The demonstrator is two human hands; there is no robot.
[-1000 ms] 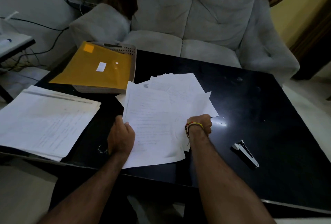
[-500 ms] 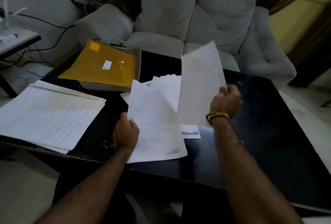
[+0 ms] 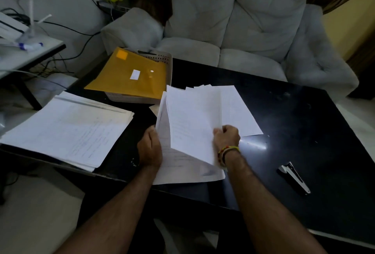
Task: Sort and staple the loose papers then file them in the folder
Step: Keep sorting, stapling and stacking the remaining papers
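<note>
On the black tabletop [image 3: 284, 111] a loose heap of white papers [image 3: 233, 109] lies fanned out in front of the person. The left hand [image 3: 151, 148] rests at the heap's left edge, its grip curled round the near-left side of the sheets, thumb on top. The right hand [image 3: 227, 137] has its grip pinched on a single sheet [image 3: 190, 123], whose right side is lifted clear of the heap and tilted, while the rest of it slopes down toward the left hand. A yellow and red thread band [image 3: 228, 151] circles the right wrist.

To the left, well apart from the heap, a thicker stack of printed pages [image 3: 69, 129] lies flat, overhanging the tabletop's near-left edge. Behind the heap, at the far-left corner, a yellow folder [image 3: 129, 77] lies across a pale perforated tray [image 3: 162, 59], its near edge sticking out past the tray's rim; the top of the lifted sheet comes close to the folder's near corner. A black and silver stapler [image 3: 294, 176] lies on its own at the right of the tabletop, well apart from both hands and the papers.

A grey sofa [image 3: 233, 30] stands behind the tabletop, and a white side table [image 3: 30, 54] with cables is at far left.
</note>
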